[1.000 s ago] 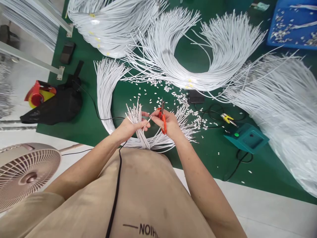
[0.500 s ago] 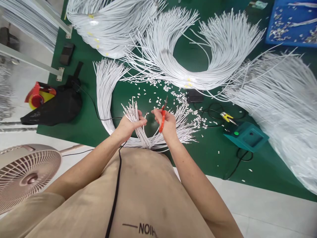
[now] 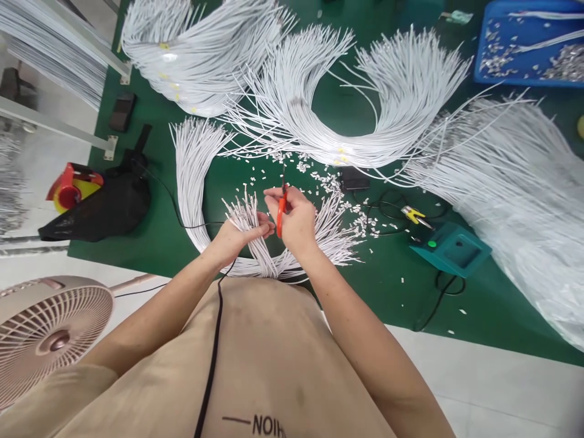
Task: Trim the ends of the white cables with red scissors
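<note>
Presently your left grip (image 3: pixel 237 239) is closed around a bunch of white wires (image 3: pixel 249 213), its ends fanning out ahead of your fingers and its length running back toward your body. Your right grip (image 3: pixel 297 224) holds the red-handled snips (image 3: pixel 280 220), their blades pointing away from you. The bunch lies just left of the snips, so your left grip is nearer its ends; whether your fingertips touch the handles, you cannot tell. Beneath spreads the green tabletop (image 3: pixel 383 292), strewn with pale clippings (image 3: pixel 326 181); larger wire bundles (image 3: pixel 360 149) crowd ahead, a teal box (image 3: pixel 440 240) sits right, and a fan (image 3: pixel 59 340) stands left.
</note>
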`<state>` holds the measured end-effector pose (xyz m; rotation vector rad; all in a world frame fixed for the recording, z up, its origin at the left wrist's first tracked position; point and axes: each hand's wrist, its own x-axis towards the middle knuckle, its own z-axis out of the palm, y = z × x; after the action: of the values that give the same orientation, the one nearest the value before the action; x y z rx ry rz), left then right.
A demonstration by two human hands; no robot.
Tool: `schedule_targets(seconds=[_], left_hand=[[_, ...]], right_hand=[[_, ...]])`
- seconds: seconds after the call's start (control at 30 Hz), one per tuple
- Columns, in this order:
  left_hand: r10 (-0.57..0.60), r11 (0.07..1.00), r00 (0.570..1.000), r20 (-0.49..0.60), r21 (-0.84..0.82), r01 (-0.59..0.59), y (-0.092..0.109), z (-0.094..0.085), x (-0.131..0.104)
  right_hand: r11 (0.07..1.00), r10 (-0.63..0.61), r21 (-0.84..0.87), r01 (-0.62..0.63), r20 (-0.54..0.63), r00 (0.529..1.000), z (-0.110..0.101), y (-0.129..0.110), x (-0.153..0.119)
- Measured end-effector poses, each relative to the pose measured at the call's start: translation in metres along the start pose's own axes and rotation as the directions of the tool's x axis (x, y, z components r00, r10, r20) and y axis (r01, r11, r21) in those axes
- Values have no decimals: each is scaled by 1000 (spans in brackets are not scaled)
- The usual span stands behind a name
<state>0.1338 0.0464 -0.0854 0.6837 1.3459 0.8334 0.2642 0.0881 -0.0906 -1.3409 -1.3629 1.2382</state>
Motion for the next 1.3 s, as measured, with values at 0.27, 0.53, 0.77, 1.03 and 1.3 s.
schedule_targets(seconds=[0.27, 0.53, 0.77, 1.03, 1.3], left_hand=[[10, 983, 995, -100, -182, -29, -5, -4, -3], [127, 991, 983, -130, -17, -130, -5, 4, 4], [199, 968, 974, -110, 174, -178, 1, 11, 8], [145, 989, 972, -182, 65, -135, 5, 11, 13], [122, 970, 971, -207, 233, -72, 12, 7, 9]], right_hand=[[890, 304, 313, -333, 138, 943, 2, 8, 6], [925, 290, 213, -314, 138, 947, -7, 11, 2], [960, 264, 59, -275, 148, 953, -10, 15, 7], [953, 253, -203, -223, 133, 958, -20, 17, -2], [674, 228, -737, 45, 265, 937, -24, 16, -12]])
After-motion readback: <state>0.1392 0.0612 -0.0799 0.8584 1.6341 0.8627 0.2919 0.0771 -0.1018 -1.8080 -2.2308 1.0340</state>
